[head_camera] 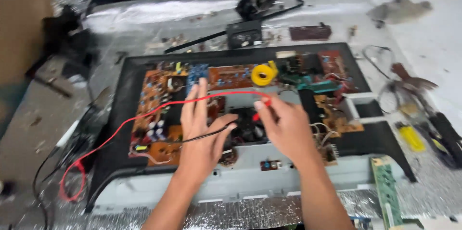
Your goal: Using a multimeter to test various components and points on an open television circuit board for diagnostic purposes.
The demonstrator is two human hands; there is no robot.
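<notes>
An opened appliance chassis (240, 182) lies on the bench with brown circuit boards (154, 109) inside its black frame. My left hand (202, 129) rests over the boards with fingers spread upward, and a black test lead (202, 136) runs beneath its thumb. My right hand (284, 126) pinches a red test probe (262, 107) pointed down toward the dark centre part of the board. A red wire (120, 126) loops from the probe across my left hand to the left edge. A yellow ring-shaped part (263, 74) sits on the board's far side.
A green circuit strip (385, 191) lies at the right front. Tools and a yellow-handled item (411, 138) lie right of the frame. A black box (244, 33) and a small brown board (310, 32) sit behind. Silver foil sheet (240, 213) covers the near edge.
</notes>
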